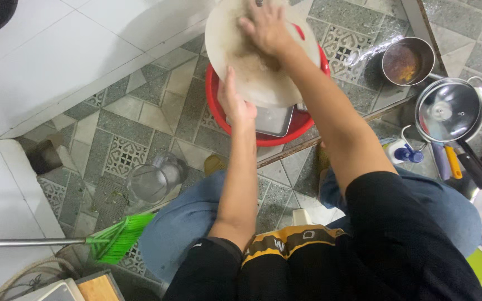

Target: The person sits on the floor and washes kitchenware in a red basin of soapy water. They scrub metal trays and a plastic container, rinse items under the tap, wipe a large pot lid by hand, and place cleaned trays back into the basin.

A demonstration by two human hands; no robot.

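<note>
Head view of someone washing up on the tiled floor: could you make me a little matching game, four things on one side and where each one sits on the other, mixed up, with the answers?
Things:
1. round pale board
2. red basin
3. green broom
4. clear glass jug

Places:
A. on the floor beside the person's left knee
B. lower left, bristles on the tiles, metal handle running off to the left
C. held at its lower edge by the left hand, the right hand pressed on its face
D. under the board, with a metal tray inside

Pairs: 1-C, 2-D, 3-B, 4-A
</note>
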